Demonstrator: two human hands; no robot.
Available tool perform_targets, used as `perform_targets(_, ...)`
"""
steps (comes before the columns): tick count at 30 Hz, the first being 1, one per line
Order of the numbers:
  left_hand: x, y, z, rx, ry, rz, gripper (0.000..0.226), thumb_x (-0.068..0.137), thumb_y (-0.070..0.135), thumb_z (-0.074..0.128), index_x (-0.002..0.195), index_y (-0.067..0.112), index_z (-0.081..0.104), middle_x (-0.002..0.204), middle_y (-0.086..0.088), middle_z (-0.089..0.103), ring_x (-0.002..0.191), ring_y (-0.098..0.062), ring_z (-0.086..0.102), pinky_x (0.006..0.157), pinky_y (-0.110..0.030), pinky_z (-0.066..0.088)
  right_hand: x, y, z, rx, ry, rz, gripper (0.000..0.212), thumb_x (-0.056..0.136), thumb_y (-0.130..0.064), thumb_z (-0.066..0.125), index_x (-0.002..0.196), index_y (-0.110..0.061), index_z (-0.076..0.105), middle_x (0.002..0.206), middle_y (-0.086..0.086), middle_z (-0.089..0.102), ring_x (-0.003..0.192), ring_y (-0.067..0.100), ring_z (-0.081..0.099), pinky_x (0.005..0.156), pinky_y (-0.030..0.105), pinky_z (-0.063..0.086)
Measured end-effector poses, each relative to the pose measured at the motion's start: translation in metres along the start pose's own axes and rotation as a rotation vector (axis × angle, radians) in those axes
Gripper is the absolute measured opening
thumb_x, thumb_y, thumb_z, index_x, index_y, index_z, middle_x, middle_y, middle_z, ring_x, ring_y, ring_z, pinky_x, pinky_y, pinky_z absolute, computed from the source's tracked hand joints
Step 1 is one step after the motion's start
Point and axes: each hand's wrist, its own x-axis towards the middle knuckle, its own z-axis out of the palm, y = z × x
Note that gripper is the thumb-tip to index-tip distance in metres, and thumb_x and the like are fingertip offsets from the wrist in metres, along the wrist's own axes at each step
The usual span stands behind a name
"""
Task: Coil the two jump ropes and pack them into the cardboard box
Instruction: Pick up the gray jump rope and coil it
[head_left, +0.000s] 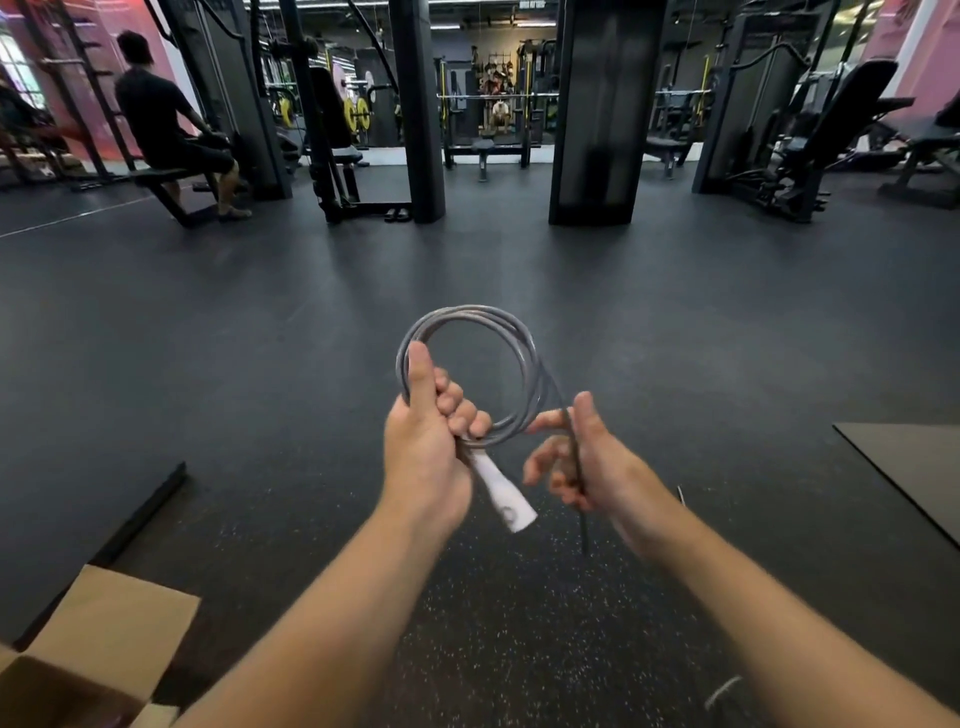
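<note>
One coil (470, 376) is sitting in the left hand (426, 441)'s fist; the right hand (587, 462), half-open just right, is pinching its tail (577, 467); box (104, 639) lower left.

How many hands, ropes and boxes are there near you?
Hands: 2, the left hand and the right hand
Jump ropes: 1, the grey rope, coiled, with a white handle
Cardboard boxes: 1, the box
Total: 4

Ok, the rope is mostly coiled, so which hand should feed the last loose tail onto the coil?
Right. The right hand already pinches the loose tail running off the coil, while the left hand is busy clamping the coil and the white handle together.
</note>
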Motion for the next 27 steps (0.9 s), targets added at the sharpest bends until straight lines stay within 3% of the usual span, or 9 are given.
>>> perform_targets(3, -0.009, -0.022, 0.003, -0.064, 0.126, -0.003, 0.043, 0.100, 0.050, 0.053, 0.072, 0.019, 0.044, 0.054, 0.006, 0.035, 0.048, -0.012, 0.039, 0.059, -0.032, 0.055, -0.012, 0.003, 0.048, 0.140, 0.081, -0.048, 0.066, 0.083, -0.081, 0.050, 0.114, -0.024, 0.064, 0.075, -0.002, 0.068, 0.053, 0.006, 0.051, 0.045, 0.021, 0.038)
perform_targets(6, -0.016, -0.033, -0.002, 0.125, 0.147, 0.009, 0.046, 0.097, 0.056, 0.054, 0.070, 0.019, 0.050, 0.061, 0.004, 0.049, 0.070, -0.026, 0.054, 0.080, -0.053, 0.053, -0.019, 0.003, 0.067, 0.205, 0.329, -0.095, 0.039, 0.088, -0.057, 0.067, 0.102, -0.021, 0.066, 0.077, -0.001, 0.072, 0.060, 0.013, 0.060, 0.048, 0.025, 0.045)
perform_targets(8, -0.021, -0.032, -0.005, 0.257, 0.140, 0.038, 0.046, 0.096, 0.054, 0.055, 0.069, 0.017, 0.055, 0.060, 0.005, 0.057, 0.068, -0.019, 0.060, 0.077, -0.045, 0.051, -0.016, -0.002, 0.061, 0.182, 0.383, -0.099, 0.020, 0.094, -0.036, 0.069, 0.097, -0.017, 0.067, 0.069, 0.001, 0.067, 0.057, 0.015, 0.056, 0.045, 0.021, 0.042)
perform_targets(10, -0.020, -0.026, -0.009, 0.353, 0.096, 0.058, 0.043, 0.095, 0.051, 0.059, 0.074, 0.014, 0.061, 0.062, 0.003, 0.064, 0.066, -0.018, 0.064, 0.077, -0.038, 0.053, -0.012, -0.009, 0.049, 0.150, 0.308, -0.102, 0.011, 0.096, -0.025, 0.069, 0.095, -0.014, 0.065, 0.062, 0.002, 0.060, 0.051, 0.013, 0.050, 0.041, 0.018, 0.037)
perform_targets(13, -0.008, -0.009, -0.021, 0.558, 0.030, 0.129, 0.023, 0.092, 0.034, 0.072, 0.103, 0.015, 0.064, 0.077, -0.002, 0.070, 0.073, -0.020, 0.069, 0.069, -0.033, 0.054, -0.004, -0.019, 0.026, 0.029, 0.191, -0.105, 0.008, 0.096, -0.016, 0.068, 0.090, -0.014, 0.062, 0.063, 0.005, 0.055, 0.048, 0.014, 0.047, 0.039, 0.019, 0.034)
perform_targets(16, 0.008, 0.022, -0.029, 0.800, -0.123, 0.201, 0.051, 0.084, 0.011, 0.081, 0.126, 0.021, 0.053, 0.095, -0.007, 0.069, 0.072, -0.017, 0.069, 0.072, -0.038, 0.058, 0.001, -0.028, -0.006, -0.281, 0.056, -0.086, 0.011, 0.096, -0.013, 0.066, 0.088, -0.010, 0.059, 0.060, 0.004, 0.053, 0.049, 0.017, 0.046, 0.039, 0.022, 0.033)
perform_targets(19, 0.013, 0.057, -0.025, 1.371, -0.511, 0.169, 0.073, 0.079, 0.019, 0.086, 0.137, 0.037, 0.046, 0.113, 0.006, 0.067, 0.087, -0.006, 0.069, 0.088, -0.033, 0.059, -0.001, -0.031, -0.027, -0.532, -0.134, -0.066, 0.013, 0.093, -0.017, 0.070, 0.085, -0.014, 0.061, 0.056, -0.004, 0.054, 0.048, 0.012, 0.049, 0.044, 0.024, 0.037)
perform_targets(22, -0.002, 0.056, -0.006, 1.864, -0.808, 0.112, 0.065, 0.072, 0.039, 0.089, 0.128, 0.040, 0.056, 0.117, 0.017, 0.067, 0.105, 0.000, 0.063, 0.095, -0.026, 0.050, -0.001, -0.030, -0.025, -0.698, -0.235, -0.067, 0.018, 0.085, -0.022, 0.076, 0.075, -0.022, 0.061, 0.057, -0.008, 0.057, 0.051, 0.009, 0.053, 0.053, 0.029, 0.044)
perform_targets(27, -0.015, 0.014, 0.003, 1.999, -0.822, 0.031, 0.043, 0.064, 0.053, 0.089, 0.094, 0.030, 0.069, 0.089, 0.008, 0.073, 0.086, -0.016, 0.066, 0.077, -0.038, 0.056, -0.002, -0.034, -0.023, -0.828, -0.210, -0.075, 0.019, 0.078, -0.028, 0.083, 0.077, -0.019, 0.066, 0.062, -0.005, 0.064, 0.051, 0.005, 0.057, 0.054, 0.026, 0.047)
